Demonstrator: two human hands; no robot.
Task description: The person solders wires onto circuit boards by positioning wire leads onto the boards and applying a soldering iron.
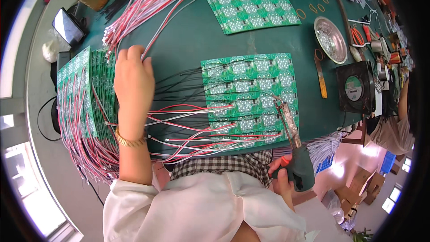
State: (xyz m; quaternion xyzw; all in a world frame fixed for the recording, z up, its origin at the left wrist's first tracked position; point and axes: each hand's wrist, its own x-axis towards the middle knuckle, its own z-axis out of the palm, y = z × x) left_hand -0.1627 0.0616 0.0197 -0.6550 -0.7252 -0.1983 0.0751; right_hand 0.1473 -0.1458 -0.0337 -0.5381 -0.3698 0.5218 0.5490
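Observation:
My right hand (283, 183) grips a dark green soldering gun (302, 170) with a red trigger. Its tip reaches over the right part of a green circuit board panel (244, 87); whether it touches I cannot tell. Black wires (179, 80) and red-and-white wires (192, 127) run leftward from this panel. My left hand (134, 74), a gold bracelet at the wrist, is closed with fingertips on a red-and-white wire pair (163, 27). Those wires slant up and right from it. Just beyond lies a thick bundle of red-and-white wires (143, 9).
Wired green panels (76, 94) stand in a row on the left. Another panel (248, 2) lies at the back. On the right are a metal dish (330, 40), a yellow-ended blade (322, 85), a black fan (356, 87) and rubber bands (301, 14). A phone (68, 26) leans back left.

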